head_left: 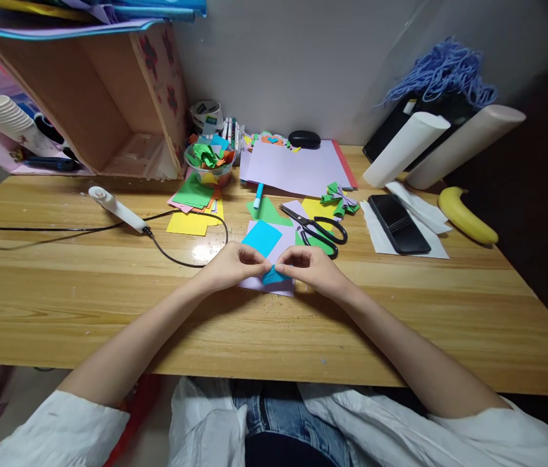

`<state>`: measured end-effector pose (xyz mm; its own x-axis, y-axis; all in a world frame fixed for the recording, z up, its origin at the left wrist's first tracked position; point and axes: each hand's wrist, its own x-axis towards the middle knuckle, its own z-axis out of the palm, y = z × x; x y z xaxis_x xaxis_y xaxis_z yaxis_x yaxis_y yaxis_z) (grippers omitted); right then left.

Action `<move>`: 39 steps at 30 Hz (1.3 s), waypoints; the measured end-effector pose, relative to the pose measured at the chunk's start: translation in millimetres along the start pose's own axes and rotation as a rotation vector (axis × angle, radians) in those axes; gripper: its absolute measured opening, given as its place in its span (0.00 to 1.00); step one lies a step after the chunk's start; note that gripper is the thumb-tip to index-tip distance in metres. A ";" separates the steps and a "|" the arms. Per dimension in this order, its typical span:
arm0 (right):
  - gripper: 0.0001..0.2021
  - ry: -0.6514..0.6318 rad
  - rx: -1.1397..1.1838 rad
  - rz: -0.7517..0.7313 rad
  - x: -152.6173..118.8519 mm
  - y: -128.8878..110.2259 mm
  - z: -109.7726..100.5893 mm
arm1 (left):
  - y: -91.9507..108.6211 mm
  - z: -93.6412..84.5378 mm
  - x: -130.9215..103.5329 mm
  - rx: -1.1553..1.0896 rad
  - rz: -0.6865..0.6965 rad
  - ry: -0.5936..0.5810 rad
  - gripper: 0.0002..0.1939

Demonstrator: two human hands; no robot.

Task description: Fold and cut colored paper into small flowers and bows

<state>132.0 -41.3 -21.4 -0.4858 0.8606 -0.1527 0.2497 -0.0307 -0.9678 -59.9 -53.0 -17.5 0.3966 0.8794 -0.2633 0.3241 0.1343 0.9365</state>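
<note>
Between my two hands is a small piece of blue paper (275, 277), pinched at its top edge. My left hand (235, 263) closes thumb and forefinger on its left side. From the right, my right hand (313, 264) pinches the same paper, the fingertips of both hands almost meeting. Beneath lies a lilac paper sheet (283, 246), partly covered by a flat blue paper piece (262, 239). Black-handled scissors (315, 228) rest just beyond my right hand, blades partly apart, over green and yellow paper. A blue marker (258, 196) lies on a green piece behind.
At the left are a white corded device (117, 209) and stacked coloured papers (193, 201). A clear bowl (210, 172) holds paper scraps. Toward the right sit a folded paper bow (339, 198), a black phone (399, 224), a banana (467, 216) and white rolls (406, 148).
</note>
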 end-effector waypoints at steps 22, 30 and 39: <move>0.07 0.075 -0.077 -0.129 -1.7 6.7 5.5 | -6.3 17.3 -2.7 0.047 0.081 0.227 0.10; 0.07 0.045 -0.035 -0.115 -1.0 9.3 5.5 | -7.5 19.6 -1.4 -0.081 0.102 0.195 0.10; 0.07 0.043 0.002 -0.122 -2.4 6.1 6.0 | -2.3 19.3 -4.9 -0.003 0.131 0.214 0.09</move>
<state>129.6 -46.6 -28.1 -0.4761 0.8790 -0.0251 0.1893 0.0745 -0.9791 -46.0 -66.4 -22.9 0.2439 0.9661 -0.0846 0.2786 0.0137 0.9603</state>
